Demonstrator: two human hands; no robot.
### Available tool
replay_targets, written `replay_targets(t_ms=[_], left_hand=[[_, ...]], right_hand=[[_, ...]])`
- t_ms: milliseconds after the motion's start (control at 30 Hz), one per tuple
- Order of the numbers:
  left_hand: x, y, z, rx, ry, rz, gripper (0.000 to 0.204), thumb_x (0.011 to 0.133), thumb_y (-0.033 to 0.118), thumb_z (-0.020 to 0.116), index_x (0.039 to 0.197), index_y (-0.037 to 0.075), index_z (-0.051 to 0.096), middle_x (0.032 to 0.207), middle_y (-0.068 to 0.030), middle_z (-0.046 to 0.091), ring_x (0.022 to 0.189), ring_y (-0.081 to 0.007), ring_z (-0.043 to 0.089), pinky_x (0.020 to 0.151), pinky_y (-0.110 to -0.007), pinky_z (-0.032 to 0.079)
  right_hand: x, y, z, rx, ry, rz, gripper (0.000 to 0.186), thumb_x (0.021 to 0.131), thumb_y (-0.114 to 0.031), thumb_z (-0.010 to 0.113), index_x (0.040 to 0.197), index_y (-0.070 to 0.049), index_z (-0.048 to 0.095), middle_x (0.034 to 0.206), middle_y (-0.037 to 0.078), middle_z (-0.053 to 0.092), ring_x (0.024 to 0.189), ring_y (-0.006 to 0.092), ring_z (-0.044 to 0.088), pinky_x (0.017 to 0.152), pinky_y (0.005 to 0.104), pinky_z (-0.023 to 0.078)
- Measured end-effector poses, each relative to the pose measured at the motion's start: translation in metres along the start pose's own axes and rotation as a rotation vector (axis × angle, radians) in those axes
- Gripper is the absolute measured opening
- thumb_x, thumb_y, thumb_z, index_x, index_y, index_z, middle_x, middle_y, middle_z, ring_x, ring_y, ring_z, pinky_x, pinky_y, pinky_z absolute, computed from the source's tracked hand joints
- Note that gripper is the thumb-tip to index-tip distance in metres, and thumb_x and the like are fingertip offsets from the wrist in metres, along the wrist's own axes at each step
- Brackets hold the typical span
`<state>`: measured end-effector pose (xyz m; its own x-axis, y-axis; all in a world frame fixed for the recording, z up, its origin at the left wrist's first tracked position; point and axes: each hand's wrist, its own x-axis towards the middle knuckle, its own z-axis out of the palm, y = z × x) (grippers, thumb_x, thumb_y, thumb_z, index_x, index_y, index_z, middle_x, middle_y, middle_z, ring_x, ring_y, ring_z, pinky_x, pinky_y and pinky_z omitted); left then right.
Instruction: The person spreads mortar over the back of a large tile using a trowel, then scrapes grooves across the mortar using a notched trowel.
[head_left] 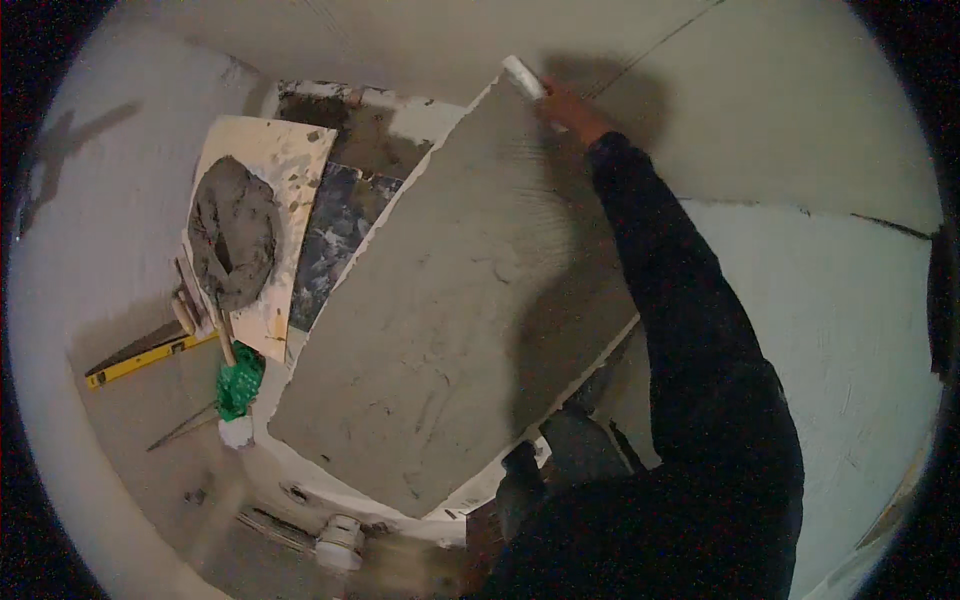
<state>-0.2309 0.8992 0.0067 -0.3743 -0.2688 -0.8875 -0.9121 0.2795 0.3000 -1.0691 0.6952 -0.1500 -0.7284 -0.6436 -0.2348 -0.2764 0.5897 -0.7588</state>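
My right hand [575, 112] reaches far forward to the upper corner of a large grey-coated panel [430, 290]. Its fingers are wrapped round a white bar-shaped tool [522, 78], whose exact kind I cannot make out. The tool lies at the panel's top edge, and fine streaks mark the coating just below it. My dark right sleeve [680, 270] passes over the panel's right side and casts a shadow on it. No left hand shows; dark clothing fills the lower right.
Left of the panel, a pale board [300, 170] bears a heap of grey mortar [235, 235]. Near it are a yellow spirit level [150, 362] and a crumpled green bag [240, 380]. A white container [340, 543] stands below. Walls enclose both sides.
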Motion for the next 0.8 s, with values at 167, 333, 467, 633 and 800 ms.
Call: replay_targets(t_ms=[167, 333, 467, 633, 800], left_hand=[[0.000, 0.002, 0.004, -0.034, 0.005, -0.031, 0.025, 0.082, 0.028, 0.056, 0.092, 0.006, 0.061, 0.089, -0.0150, 0.061, 0.095, -0.0330, 0.058, 0.078, -0.039, 0.047], [0.008, 0.009, 0.009, -0.063, 0.003, -0.014, 0.026, 0.082, 0.028, 0.056, 0.092, 0.006, 0.061, 0.089, -0.0150, 0.061, 0.094, -0.0328, 0.058, 0.078, -0.039, 0.047], [0.003, 0.006, 0.008, -0.066, 0.009, -0.032, 0.026, 0.081, 0.029, 0.056, 0.092, 0.006, 0.061, 0.089, -0.0149, 0.061, 0.094, -0.0326, 0.058, 0.078, -0.039, 0.047], [0.001, 0.000, 0.009, -0.067, 0.027, -0.037, 0.027, 0.081, 0.030, 0.056, 0.092, 0.006, 0.061, 0.089, -0.0149, 0.061, 0.093, -0.0324, 0.058, 0.078, -0.039, 0.047], [0.003, -0.004, 0.013, -0.061, 0.030, -0.016, 0.028, 0.081, 0.031, 0.056, 0.092, 0.005, 0.061, 0.088, -0.0149, 0.061, 0.093, -0.0321, 0.058, 0.077, -0.039, 0.047]], right_hand=[[0.018, -0.014, -0.001, -0.272, 0.021, -0.009, 0.037, 0.070, -0.024, 0.064, 0.102, -0.007, 0.058, 0.087, 0.015, 0.063, 0.077, 0.0340, 0.061, 0.068, 0.0451, 0.048], [0.007, -0.009, 0.033, -0.769, 0.197, -0.265, 0.024, 0.073, -0.020, 0.061, 0.094, -0.008, 0.059, 0.082, 0.014, 0.063, 0.074, 0.0339, 0.061, 0.065, 0.0445, 0.049], [-0.050, -0.019, 0.109, -0.767, 0.144, -0.266, 0.017, 0.080, -0.020, 0.052, 0.089, -0.007, 0.060, 0.077, 0.012, 0.063, 0.068, 0.0314, 0.062, 0.058, 0.0422, 0.049], [-0.148, -0.064, 0.158, -0.574, -0.253, -0.297, 0.019, 0.075, -0.017, 0.060, 0.093, -0.012, 0.059, 0.075, 0.013, 0.062, 0.069, 0.0348, 0.062, 0.061, 0.0428, 0.049], [-0.130, -0.043, 0.077, -0.377, 0.170, -0.261, 0.019, 0.076, -0.014, 0.054, 0.094, -0.009, 0.057, 0.080, 0.014, 0.062, 0.075, 0.0356, 0.060, 0.066, 0.0454, 0.048]])
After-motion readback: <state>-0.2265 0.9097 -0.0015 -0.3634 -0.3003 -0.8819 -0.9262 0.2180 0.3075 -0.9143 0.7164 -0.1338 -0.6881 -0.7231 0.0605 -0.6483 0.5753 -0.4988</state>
